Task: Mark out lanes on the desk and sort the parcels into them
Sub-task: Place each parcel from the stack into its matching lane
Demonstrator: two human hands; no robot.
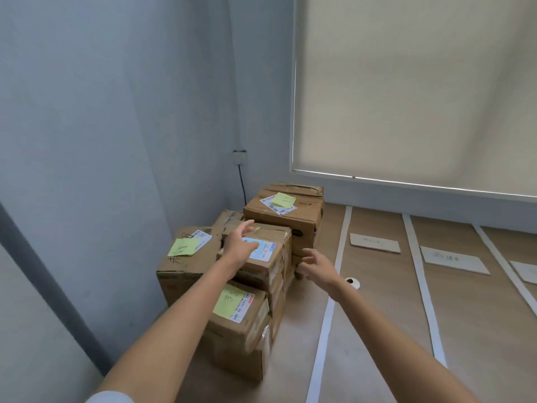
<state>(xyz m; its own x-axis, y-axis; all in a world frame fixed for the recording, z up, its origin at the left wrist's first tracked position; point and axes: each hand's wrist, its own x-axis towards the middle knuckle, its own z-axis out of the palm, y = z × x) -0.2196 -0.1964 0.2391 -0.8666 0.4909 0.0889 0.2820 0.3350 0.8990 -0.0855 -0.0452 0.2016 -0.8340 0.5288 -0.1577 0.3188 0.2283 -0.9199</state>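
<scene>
Several brown cardboard parcels are piled at the desk's left end by the wall corner. The middle parcel carries a blue-and-white shipping label. My left hand hovers over its top, fingers spread, holding nothing. Just right of the pile, my right hand is open beside that parcel's right side. A near parcel, a left parcel and a far parcel each bear a yellow-green sticky note. White tape strips mark lanes on the brown desk.
Cardboard lane cards lie in the lanes: one, another, a third at the right edge. More tape strips run to the right. A round cable hole sits near my right wrist. The wall and a window blind close off the back.
</scene>
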